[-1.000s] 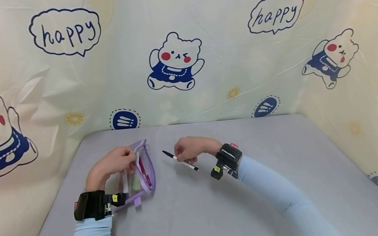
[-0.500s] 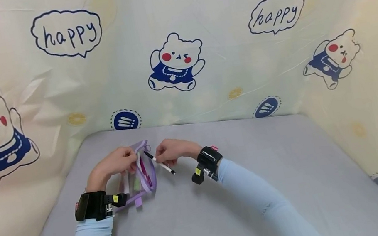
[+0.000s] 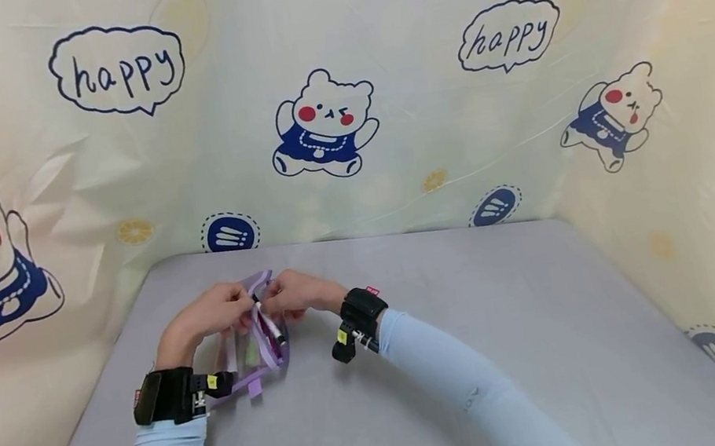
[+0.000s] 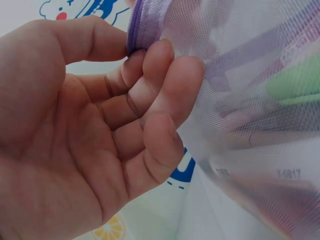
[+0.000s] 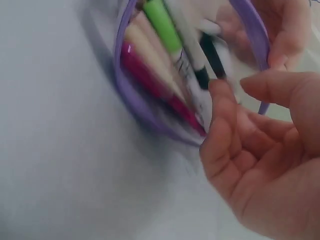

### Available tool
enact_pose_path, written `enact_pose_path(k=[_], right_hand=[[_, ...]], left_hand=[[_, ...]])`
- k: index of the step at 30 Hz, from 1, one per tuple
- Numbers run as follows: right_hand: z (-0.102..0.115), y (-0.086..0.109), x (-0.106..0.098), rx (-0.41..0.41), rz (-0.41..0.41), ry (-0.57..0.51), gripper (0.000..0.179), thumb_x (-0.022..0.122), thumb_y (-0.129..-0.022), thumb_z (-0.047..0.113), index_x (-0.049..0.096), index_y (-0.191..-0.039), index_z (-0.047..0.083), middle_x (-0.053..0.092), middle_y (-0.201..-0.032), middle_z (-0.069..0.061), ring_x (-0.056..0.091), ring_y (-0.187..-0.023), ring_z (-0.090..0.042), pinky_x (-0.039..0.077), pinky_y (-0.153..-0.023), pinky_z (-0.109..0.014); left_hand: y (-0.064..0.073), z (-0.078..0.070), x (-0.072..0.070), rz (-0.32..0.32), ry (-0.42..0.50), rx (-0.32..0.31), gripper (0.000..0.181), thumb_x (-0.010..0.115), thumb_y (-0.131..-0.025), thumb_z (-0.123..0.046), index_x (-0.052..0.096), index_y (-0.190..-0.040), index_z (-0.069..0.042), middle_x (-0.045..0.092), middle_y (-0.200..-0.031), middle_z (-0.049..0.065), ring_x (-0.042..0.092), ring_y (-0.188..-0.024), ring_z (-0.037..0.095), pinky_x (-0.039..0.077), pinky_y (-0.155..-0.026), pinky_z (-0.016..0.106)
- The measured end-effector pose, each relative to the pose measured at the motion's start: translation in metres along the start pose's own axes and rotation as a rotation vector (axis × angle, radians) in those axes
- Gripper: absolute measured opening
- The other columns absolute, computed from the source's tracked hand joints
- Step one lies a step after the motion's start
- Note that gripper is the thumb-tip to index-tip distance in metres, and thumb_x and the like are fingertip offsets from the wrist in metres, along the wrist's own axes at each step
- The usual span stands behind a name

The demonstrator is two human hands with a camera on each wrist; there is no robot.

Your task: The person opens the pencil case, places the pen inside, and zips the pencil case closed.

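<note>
A see-through mesh pencil pouch with purple edging stands at the left of the table, its mouth facing right. My left hand pinches the pouch's zipped rim between thumb and forefinger. At the mouth, my right hand pinches a white marker with a black cap; the cap points into the pouch. Inside lie a magenta pen, a green-capped marker and other pens. Blur in the right wrist view partly obscures the fingertips' contact with the marker.
A grey cloth covers the table. Behind and at the sides hangs a pale backdrop printed with bears and "happy" bubbles. Black wrist cameras are strapped over light blue sleeves.
My right hand has moved left with the marker, from open table to the pouch's mouth, and the marker has turned steeper. My left hand keeps hold of the rim.
</note>
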State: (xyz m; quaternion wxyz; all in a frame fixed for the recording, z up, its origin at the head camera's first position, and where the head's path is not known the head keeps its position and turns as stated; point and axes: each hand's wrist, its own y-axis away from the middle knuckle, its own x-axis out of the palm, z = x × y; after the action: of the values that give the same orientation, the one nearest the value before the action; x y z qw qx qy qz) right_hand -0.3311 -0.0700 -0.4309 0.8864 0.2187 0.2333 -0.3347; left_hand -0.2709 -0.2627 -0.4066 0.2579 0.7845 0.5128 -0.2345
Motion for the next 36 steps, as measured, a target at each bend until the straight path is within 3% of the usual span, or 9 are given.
enact_pose_path(k=[5,11,18,25,32,36], right_hand=[[0.002,-0.001,0.004,-0.008,-0.049,0.047,0.018,0.057,-0.097,0.012,0.072,-0.096,0.001,0.07,-0.071,-0.006,0.061,-0.056,-0.014,0.057,-0.065,-0.04],[-0.004,-0.001,0.004,0.026,-0.089,0.105,0.014,0.059,-0.094,0.011,0.07,-0.096,0.003,0.069,-0.076,-0.008,0.059,-0.059,-0.015,0.049,-0.055,-0.026],[-0.02,-0.003,0.003,0.095,-0.076,0.089,0.007,0.061,-0.091,0.011,0.067,-0.094,0.008,0.068,-0.076,-0.006,0.065,-0.065,-0.019,0.056,-0.06,-0.033],[-0.022,-0.002,-0.008,0.078,-0.086,0.09,0.013,0.058,-0.094,0.014,0.068,-0.096,0.006,0.067,-0.077,-0.006,0.065,-0.064,-0.018,0.057,-0.06,-0.033],[-0.025,0.001,-0.018,0.132,-0.134,0.079,0.012,0.058,-0.095,0.017,0.065,-0.098,0.007,0.067,-0.083,-0.008,0.062,-0.067,-0.02,0.057,-0.066,-0.037],[-0.029,-0.001,-0.021,0.141,-0.131,0.073,0.011,0.058,-0.096,0.018,0.064,-0.098,0.009,0.067,-0.083,-0.008,0.063,-0.07,-0.023,0.056,-0.066,-0.037]], left_hand=[[0.002,0.001,0.0,0.001,0.019,0.004,0.018,0.043,-0.095,-0.011,0.055,-0.088,0.0,0.062,-0.077,0.008,0.058,-0.069,0.021,0.044,-0.054,0.032],[0.005,0.005,-0.001,-0.007,0.015,-0.026,0.016,0.044,-0.094,-0.012,0.055,-0.088,-0.002,0.062,-0.078,0.008,0.058,-0.07,0.021,0.045,-0.056,0.033],[0.005,0.004,0.0,-0.008,0.025,-0.022,0.017,0.044,-0.094,-0.012,0.055,-0.089,0.0,0.062,-0.079,0.008,0.059,-0.071,0.021,0.044,-0.056,0.032],[0.005,0.0,-0.001,-0.024,-0.002,-0.03,0.018,0.044,-0.095,-0.014,0.055,-0.089,-0.001,0.062,-0.079,0.008,0.06,-0.071,0.022,0.045,-0.056,0.032],[0.007,-0.006,0.0,-0.025,-0.008,-0.03,0.024,0.044,-0.099,-0.02,0.055,-0.094,0.001,0.065,-0.084,0.013,0.062,-0.073,0.022,0.048,-0.058,0.032],[0.007,-0.01,-0.001,-0.058,-0.042,-0.032,0.023,0.043,-0.1,-0.018,0.054,-0.097,0.002,0.065,-0.084,0.015,0.063,-0.075,0.026,0.051,-0.06,0.035]])
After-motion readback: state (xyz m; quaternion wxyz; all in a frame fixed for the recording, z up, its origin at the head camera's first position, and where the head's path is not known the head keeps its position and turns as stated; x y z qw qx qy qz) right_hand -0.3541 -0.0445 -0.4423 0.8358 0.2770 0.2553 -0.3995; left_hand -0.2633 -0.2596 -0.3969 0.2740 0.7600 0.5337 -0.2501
